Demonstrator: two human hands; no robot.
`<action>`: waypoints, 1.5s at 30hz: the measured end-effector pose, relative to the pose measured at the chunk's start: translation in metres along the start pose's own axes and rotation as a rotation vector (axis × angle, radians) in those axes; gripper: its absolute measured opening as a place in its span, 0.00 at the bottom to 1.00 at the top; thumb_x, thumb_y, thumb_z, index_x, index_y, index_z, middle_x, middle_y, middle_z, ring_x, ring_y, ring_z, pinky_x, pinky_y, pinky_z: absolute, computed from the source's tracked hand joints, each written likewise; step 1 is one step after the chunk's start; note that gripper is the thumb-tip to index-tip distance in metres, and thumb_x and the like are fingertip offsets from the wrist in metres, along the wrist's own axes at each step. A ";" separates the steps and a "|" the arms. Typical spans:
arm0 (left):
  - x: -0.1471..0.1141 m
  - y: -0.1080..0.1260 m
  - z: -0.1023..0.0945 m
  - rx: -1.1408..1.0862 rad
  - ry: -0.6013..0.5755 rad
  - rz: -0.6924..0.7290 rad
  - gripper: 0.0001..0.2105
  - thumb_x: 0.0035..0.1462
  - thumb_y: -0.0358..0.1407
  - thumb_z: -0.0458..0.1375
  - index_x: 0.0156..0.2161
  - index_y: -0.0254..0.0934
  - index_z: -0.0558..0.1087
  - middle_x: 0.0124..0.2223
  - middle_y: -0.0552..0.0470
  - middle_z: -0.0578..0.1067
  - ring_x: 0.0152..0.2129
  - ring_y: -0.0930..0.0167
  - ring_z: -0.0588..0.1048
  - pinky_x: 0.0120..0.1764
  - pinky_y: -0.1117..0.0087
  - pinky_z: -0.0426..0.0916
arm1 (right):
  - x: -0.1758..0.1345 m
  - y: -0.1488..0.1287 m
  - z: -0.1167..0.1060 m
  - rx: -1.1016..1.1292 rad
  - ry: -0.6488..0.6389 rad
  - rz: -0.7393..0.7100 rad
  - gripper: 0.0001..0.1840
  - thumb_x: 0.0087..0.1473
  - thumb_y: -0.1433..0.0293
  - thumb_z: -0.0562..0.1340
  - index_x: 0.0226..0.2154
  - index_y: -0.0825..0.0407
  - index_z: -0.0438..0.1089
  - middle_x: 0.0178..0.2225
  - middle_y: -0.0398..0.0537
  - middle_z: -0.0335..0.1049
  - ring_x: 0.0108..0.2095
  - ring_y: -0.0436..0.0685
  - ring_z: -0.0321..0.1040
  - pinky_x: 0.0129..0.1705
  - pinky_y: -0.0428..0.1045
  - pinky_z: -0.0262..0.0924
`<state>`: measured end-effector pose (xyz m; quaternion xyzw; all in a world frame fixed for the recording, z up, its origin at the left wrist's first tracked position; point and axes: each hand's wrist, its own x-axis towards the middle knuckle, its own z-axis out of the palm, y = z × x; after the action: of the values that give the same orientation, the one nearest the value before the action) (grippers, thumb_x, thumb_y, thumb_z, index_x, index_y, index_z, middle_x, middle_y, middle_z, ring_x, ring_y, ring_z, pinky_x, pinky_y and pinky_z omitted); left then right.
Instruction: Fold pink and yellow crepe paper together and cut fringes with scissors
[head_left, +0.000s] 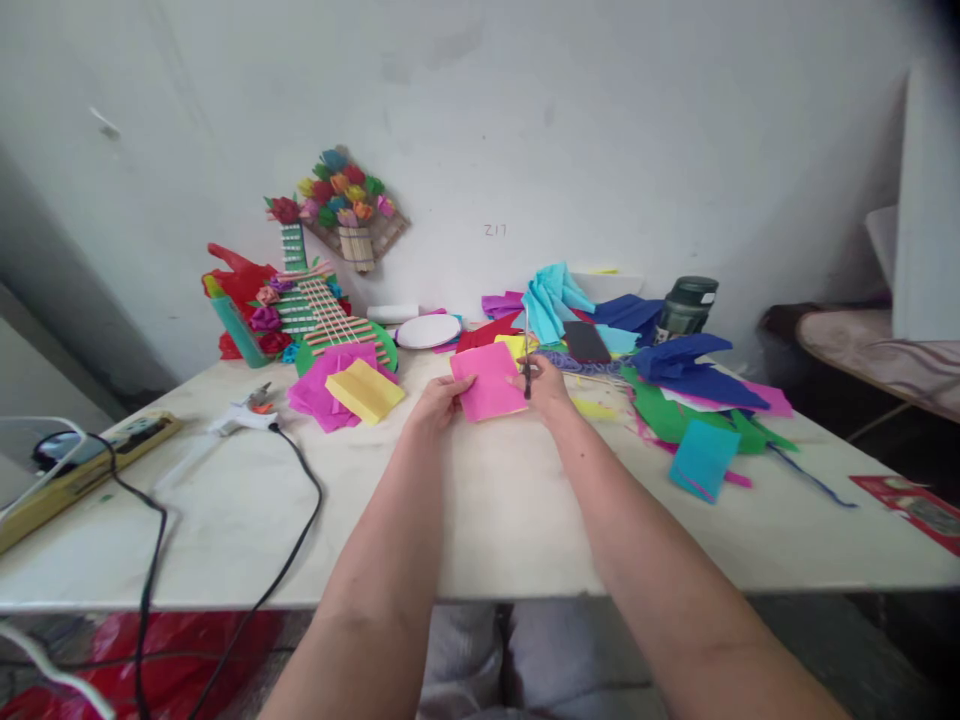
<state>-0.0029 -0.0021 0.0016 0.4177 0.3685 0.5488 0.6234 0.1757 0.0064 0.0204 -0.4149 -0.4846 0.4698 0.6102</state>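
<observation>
A folded sheet of pink paper (489, 382) is held up over the middle of the table. My left hand (442, 400) pinches its left edge, thumb on top. At the right edge is my right hand (546, 388), closed around a pair of scissors (527, 372) whose blades point up and away from me; its fingertips also touch the paper. Left of my hands lie a folded yellow paper (365, 391) and crumpled magenta paper (330, 405).
A hot glue gun (247, 412) and its black cord lie left, near a power strip (142, 440). Coloured paper, a phone (586, 342), a dark green jar (686, 305) and a blue paper (705, 458) are at the right. A decorated guitar craft (330, 315) leans against the wall.
</observation>
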 end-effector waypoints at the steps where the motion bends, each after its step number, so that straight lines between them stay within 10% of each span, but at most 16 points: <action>1: 0.001 -0.001 -0.002 0.007 -0.005 0.001 0.13 0.41 0.34 0.66 0.33 0.28 0.74 0.31 0.42 0.77 0.24 0.68 0.76 0.27 0.71 0.71 | 0.001 0.001 0.000 0.016 0.004 0.003 0.24 0.22 0.70 0.68 0.29 0.53 0.64 0.16 0.32 0.59 0.16 0.44 0.56 0.18 0.42 0.53; 37: -0.005 0.000 0.028 -0.115 0.192 -0.012 0.14 0.38 0.31 0.67 0.33 0.28 0.72 0.30 0.42 0.77 0.31 0.61 0.77 0.38 0.63 0.73 | 0.001 0.009 0.008 0.140 -0.034 0.125 0.26 0.19 0.73 0.70 0.28 0.52 0.64 0.16 0.33 0.61 0.18 0.47 0.62 0.20 0.43 0.56; 45: -0.003 0.002 0.018 -0.137 0.171 0.066 0.15 0.38 0.33 0.67 0.34 0.29 0.72 0.31 0.43 0.77 0.32 0.62 0.77 0.39 0.62 0.73 | -0.001 0.009 -0.007 -0.005 -0.228 0.066 0.19 0.33 0.62 0.68 0.29 0.54 0.65 0.19 0.37 0.65 0.18 0.45 0.61 0.21 0.42 0.55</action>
<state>0.0127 -0.0069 0.0100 0.3376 0.3680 0.6265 0.5984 0.1805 0.0074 0.0103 -0.3761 -0.5379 0.5327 0.5343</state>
